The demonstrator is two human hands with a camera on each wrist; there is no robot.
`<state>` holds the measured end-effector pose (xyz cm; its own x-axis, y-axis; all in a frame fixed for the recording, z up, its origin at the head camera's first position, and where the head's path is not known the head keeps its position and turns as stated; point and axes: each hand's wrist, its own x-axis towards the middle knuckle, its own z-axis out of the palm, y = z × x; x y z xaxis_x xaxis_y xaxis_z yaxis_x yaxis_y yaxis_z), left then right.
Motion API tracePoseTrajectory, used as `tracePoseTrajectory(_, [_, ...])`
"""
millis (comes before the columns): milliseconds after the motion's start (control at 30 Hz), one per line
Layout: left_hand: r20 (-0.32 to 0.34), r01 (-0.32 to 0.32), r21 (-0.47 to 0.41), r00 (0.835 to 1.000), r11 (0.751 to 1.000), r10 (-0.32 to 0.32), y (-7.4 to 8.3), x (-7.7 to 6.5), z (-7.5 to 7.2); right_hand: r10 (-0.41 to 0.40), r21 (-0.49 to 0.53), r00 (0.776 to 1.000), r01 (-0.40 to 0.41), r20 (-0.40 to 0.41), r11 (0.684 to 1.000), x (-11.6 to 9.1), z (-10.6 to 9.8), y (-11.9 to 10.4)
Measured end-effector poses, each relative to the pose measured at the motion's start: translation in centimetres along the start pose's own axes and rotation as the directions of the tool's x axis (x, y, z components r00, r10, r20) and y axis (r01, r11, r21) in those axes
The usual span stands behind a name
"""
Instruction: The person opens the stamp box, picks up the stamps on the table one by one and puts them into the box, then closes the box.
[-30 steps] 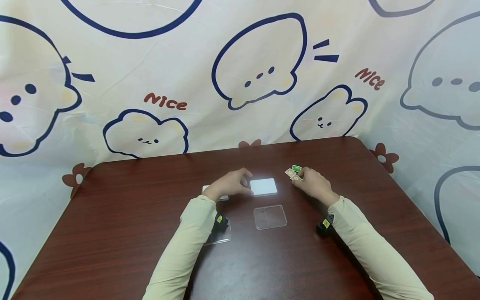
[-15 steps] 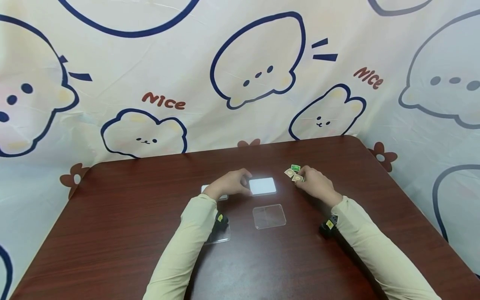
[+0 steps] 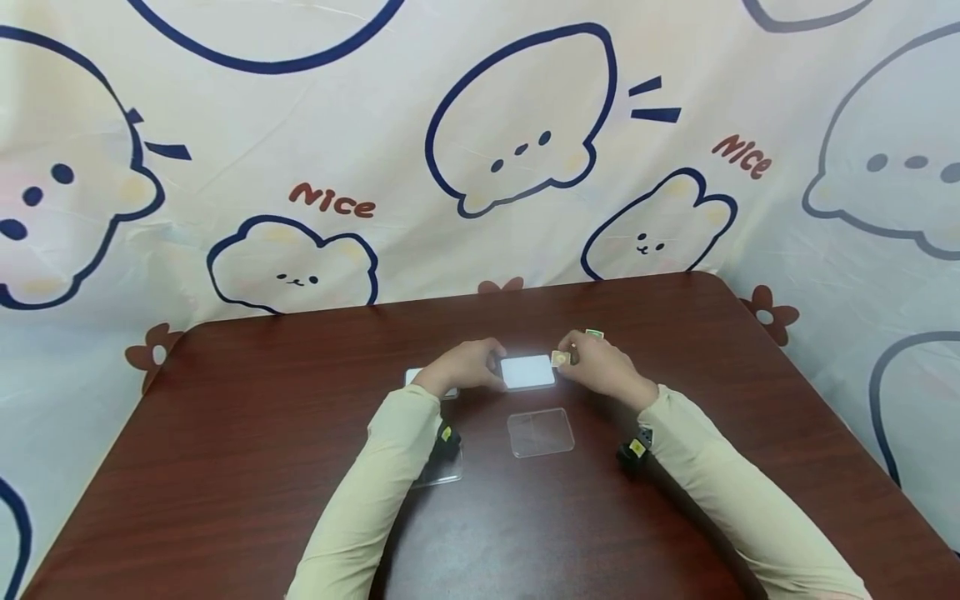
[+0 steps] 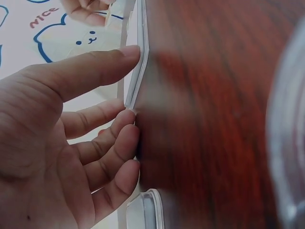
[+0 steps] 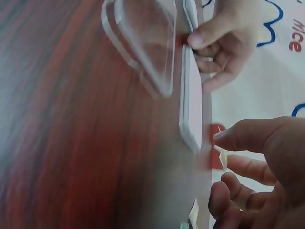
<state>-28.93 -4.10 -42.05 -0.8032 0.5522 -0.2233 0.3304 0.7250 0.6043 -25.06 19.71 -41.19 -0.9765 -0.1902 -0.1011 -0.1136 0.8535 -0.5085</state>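
Observation:
In the head view, my right hand (image 3: 600, 367) pinches a small cream paper piece like a postage stamp (image 3: 560, 358), held by the right end of a shallow case with a white inside (image 3: 528, 372). That stamp appears edge-on between thumb and fingers in the right wrist view. My left hand (image 3: 467, 367) holds the case's left end, thumb on the near corner and fingers toward the far side. The case's rim (image 4: 138, 67) shows beside the thumb in the left wrist view. Part of a green stamp (image 3: 595, 333) peeks out behind my right hand, which hides whatever else lies there.
A second white case (image 3: 412, 377) lies left, partly behind my left hand. One clear plastic lid (image 3: 541, 432) is on the table nearer to me, and another clear lid (image 3: 446, 468) sits partly under my left forearm. A printed curtain stands behind the dark wooden table (image 3: 247, 467).
My right hand has moved left from the stamps, carrying one cream stamp over to the case's right end. My left hand has stayed at the case.

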Motion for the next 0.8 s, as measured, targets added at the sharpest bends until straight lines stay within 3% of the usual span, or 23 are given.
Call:
tracePoseTrajectory(433, [-0.005,0.013,0.041,1.000,0.999,-0.013,-0.1,0.5,0.1,-0.123,-0.035,0.991,0.125,0.052,0.992,1.3,1.9,-3.2])
tracePoseTrajectory(800, [0.002,0.020,0.049,1.000,0.999,-0.020,0.0,0.4,0.0,-0.147,-0.080,0.986,0.153,0.078,0.985,2.1,2.7,-4.3])
